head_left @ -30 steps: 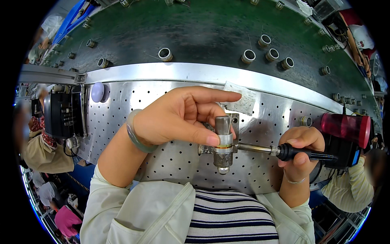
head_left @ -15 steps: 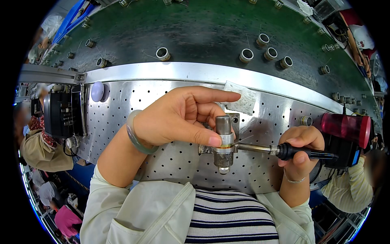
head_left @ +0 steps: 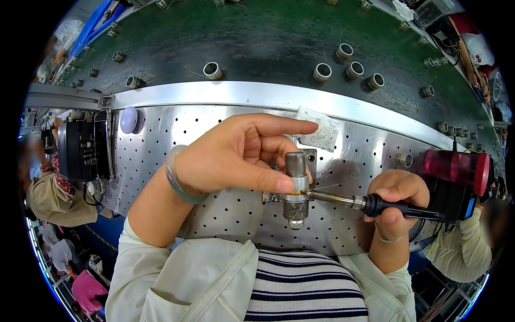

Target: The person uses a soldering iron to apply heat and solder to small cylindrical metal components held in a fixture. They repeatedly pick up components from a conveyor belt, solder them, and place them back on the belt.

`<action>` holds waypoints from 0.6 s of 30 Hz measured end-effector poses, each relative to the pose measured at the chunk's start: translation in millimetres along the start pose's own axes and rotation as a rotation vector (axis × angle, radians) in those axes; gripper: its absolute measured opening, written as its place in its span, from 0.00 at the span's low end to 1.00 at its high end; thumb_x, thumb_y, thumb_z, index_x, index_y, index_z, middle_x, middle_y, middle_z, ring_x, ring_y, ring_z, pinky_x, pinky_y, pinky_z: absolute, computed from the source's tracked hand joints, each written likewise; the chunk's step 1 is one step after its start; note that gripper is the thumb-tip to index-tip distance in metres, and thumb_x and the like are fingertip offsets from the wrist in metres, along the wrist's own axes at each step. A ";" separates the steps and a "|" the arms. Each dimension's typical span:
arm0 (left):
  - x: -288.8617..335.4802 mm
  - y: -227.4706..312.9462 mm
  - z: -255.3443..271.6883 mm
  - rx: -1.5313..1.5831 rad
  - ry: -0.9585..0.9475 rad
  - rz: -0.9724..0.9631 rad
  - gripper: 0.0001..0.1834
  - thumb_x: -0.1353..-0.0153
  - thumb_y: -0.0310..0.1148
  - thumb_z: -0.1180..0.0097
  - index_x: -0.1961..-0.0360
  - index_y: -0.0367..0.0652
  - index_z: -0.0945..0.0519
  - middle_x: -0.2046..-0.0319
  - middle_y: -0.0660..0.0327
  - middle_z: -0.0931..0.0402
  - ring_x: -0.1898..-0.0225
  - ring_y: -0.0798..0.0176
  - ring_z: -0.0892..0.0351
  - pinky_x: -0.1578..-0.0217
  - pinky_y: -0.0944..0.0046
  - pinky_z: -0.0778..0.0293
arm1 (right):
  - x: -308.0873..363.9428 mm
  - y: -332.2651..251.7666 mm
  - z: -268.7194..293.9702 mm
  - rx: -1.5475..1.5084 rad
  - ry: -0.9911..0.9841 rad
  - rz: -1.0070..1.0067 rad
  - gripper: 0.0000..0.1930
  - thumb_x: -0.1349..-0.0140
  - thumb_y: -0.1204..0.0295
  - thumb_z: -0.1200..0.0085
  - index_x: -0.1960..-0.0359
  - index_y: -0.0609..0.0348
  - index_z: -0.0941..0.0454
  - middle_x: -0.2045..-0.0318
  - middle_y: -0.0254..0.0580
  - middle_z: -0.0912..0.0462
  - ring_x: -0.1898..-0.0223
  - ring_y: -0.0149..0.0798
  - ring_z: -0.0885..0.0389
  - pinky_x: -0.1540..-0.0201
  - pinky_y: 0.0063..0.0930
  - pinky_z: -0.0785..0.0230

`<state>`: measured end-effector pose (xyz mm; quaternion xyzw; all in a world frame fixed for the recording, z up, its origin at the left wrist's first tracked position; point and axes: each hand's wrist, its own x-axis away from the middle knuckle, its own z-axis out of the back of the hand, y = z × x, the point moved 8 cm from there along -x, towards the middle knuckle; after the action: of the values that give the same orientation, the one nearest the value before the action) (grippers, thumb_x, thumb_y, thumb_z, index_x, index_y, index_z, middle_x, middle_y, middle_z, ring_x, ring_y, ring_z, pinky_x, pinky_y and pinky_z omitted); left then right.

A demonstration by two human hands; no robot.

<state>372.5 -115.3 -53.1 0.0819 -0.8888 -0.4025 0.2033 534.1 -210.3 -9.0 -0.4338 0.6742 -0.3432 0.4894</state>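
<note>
My left hand (head_left: 228,155) pinches a silver metal ring (head_left: 298,185) between the thumb and bent fingers, with the index finger stretched out above. The ring sits around a dark metal post (head_left: 295,163) with a rounded lower end, and a narrow yellowish band shows at its edge. From the right, my right hand (head_left: 403,188) grips the black handle of a soldering iron (head_left: 343,200). The iron's tip meets the ring's side near the yellowish band; a thin wire (head_left: 325,188) sticks out there. Part of the post's mounting block (head_left: 311,158) is hidden behind my left fingers.
A perforated metal worktop (head_left: 236,217) lies under my hands. Beyond its rail, a green belt (head_left: 257,48) carries several similar rings. A white cloth (head_left: 319,129), a lone ring (head_left: 405,159), a red cylinder (head_left: 456,169) and a lilac knob (head_left: 129,119) surround the work. Other people sit on both sides.
The soldering iron's handle has dipped slightly, with its tip still at the ring. Rings on the belt have shifted a little to the left. My left hand keeps its place.
</note>
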 end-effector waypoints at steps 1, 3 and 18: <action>0.4 0.5 -1.7 0.005 0.014 0.013 0.40 0.56 0.16 0.38 0.39 0.29 0.41 0.62 0.46 0.23 0.65 0.68 0.21 0.65 0.77 0.24 | 0.1 -0.2 -0.4 -0.001 0.003 0.001 0.11 0.51 0.78 0.39 0.69 0.71 0.27 0.81 0.46 0.23 0.85 0.34 0.24 0.82 0.22 0.31; 1.4 2.2 -6.4 0.013 0.039 0.042 0.40 0.56 0.16 0.38 0.39 0.30 0.41 0.62 0.47 0.23 0.65 0.68 0.21 0.65 0.77 0.24 | 0.6 -0.9 -0.4 -0.002 0.012 0.005 0.12 0.51 0.77 0.38 0.69 0.71 0.27 0.82 0.46 0.23 0.85 0.34 0.23 0.82 0.22 0.31; -0.2 1.0 -9.1 0.017 0.044 0.028 0.40 0.54 0.15 0.39 0.39 0.30 0.42 0.61 0.47 0.24 0.64 0.69 0.22 0.65 0.77 0.24 | 1.4 3.5 6.2 -0.040 0.019 -0.037 0.13 0.51 0.76 0.36 0.70 0.70 0.28 0.83 0.45 0.24 0.86 0.33 0.24 0.83 0.21 0.31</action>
<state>376.6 -120.8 -47.0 0.0797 -0.8885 -0.3903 0.2277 539.0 -210.5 -14.4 -0.4526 0.6775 -0.3426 0.4678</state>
